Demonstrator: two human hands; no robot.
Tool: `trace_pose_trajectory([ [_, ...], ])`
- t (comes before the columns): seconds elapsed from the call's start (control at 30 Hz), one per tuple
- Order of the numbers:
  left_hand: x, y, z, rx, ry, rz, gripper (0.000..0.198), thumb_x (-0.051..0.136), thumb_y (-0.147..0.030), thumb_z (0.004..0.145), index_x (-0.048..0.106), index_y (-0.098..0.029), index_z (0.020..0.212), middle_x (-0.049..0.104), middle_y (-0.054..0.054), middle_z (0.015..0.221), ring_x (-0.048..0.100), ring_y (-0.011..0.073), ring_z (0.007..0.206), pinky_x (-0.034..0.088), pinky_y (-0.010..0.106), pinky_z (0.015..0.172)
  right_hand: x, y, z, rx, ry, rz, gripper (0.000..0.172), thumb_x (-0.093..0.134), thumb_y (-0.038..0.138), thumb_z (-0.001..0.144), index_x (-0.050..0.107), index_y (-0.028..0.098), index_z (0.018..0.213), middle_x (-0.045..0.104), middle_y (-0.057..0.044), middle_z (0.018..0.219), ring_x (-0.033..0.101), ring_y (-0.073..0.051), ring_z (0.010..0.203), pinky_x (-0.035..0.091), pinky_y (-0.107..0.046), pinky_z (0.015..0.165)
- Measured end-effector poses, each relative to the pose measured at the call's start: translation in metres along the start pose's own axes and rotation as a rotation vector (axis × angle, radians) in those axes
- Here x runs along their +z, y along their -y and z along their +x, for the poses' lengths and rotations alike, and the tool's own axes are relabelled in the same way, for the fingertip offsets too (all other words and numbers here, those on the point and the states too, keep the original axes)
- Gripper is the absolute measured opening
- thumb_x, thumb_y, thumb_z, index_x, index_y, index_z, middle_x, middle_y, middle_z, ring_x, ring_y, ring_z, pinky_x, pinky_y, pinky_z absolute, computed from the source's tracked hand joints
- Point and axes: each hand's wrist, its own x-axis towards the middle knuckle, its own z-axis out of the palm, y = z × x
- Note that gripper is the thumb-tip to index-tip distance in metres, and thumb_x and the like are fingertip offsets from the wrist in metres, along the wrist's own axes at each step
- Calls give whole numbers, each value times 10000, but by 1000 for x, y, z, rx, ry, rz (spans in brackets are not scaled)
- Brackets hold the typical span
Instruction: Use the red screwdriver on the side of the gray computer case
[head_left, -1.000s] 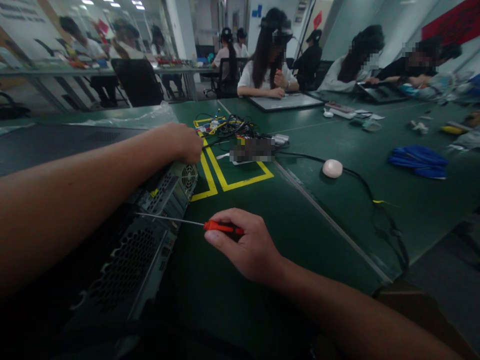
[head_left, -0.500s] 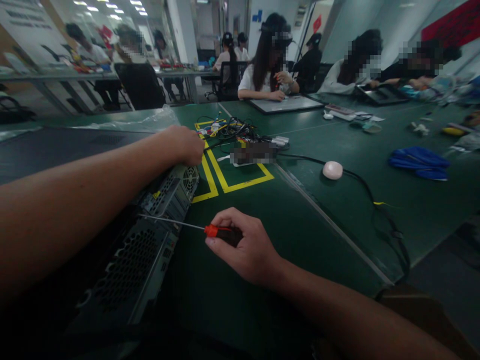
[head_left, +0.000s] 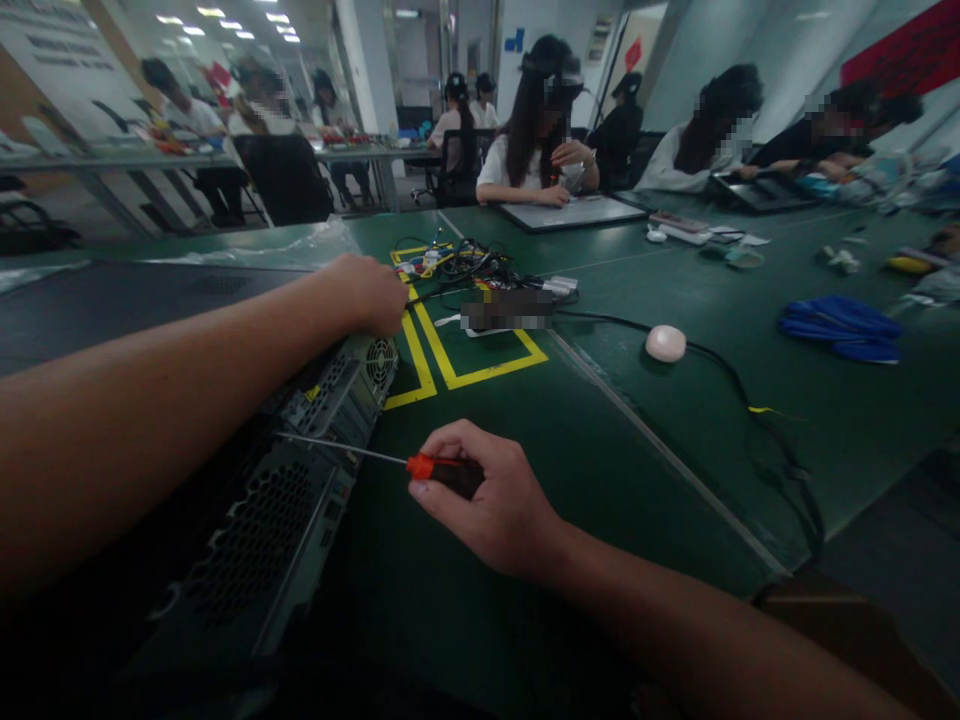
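- Screwdriver (head_left: 421, 467) handle has rolled within the right hand (head_left: 491, 490) over the last second: long orange stripe then, mostly dark grip showing now. Left hand (head_left: 377, 292) about as before.
- Computer case (head_left: 274, 500) lies on the bench (head_left: 540, 405) at left, back end facing right, fan grille (head_left: 382, 362) at its far corner.
- Right fingers: curled closed round the handle, thumb along the near side. Shaft runs left across the case's back edge; tip lost in shadow. Can't tell whether it sits in a screw or only rests on metal.
- Left hand: over the case's far end, fingers bent downward, tips hidden. How far open, and whether holding anything: can't tell.
- Likeliest trouble, in my judgement: tip slipping. Grip is well out from the tip on a long shaft; a twist with too little push could ride it out and scratch metal.
- Left forearm (head_left: 187, 400) crosses close to the tip and may shade it. Poor seating could go unnoticed.
- Case might slide under a hard push; left fingers near metal edges could get scraped.
- Tangled cables (head_left: 469, 262) lie just beyond the left hand, partly over yellow tape (head_left: 495, 373). A careless sweep could snag them.
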Motion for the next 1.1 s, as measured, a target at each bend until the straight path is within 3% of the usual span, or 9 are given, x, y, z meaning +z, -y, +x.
trace_pose_trajectory([
  [0.23,-5,-5,-7,13,2,60,536,523,-286,979,792,-132,1417,817,237,1333,743,403,1257,612,532,1037,-1,2,0,-7,7,4,120,784,241,928,681,221,986,691,24,837,636,-140,708,481,-270,662],
  [0.6,8,5,7,10,-41,-93,499,667,-347,877,858,-272,1332,847,185,1265,725,434,1304,578,555,1096,0,-1,1,29,15,-1,139,804,260,929,692,221,1001,711,18,847,660,-148,729,506,-273,681],
  [0.77,2,1,-1,-15,-53,-140,507,679,-362,891,845,-228,1351,826,201,1345,709,459,1325,550,617,1132,0,-2,0,17,4,-6,150,818,268,929,691,223,997,720,15,865,655,-147,738,500,-267,677],
  [0.97,-5,-5,-10,-21,7,-13,527,571,-335,984,771,-157,1438,794,219,1399,692,395,1309,560,553,1113,1,-5,0,8,3,1,154,816,293,940,692,221,996,695,22,848,636,-146,727,491,-276,680],
  [1.1,-5,-5,-12,-2,-17,-66,527,560,-312,988,766,-80,1414,764,276,1437,692,415,1296,541,605,1132,1,-5,1,-9,4,0,152,817,284,946,695,217,1007,690,22,852,639,-147,736,492,-284,696],
])
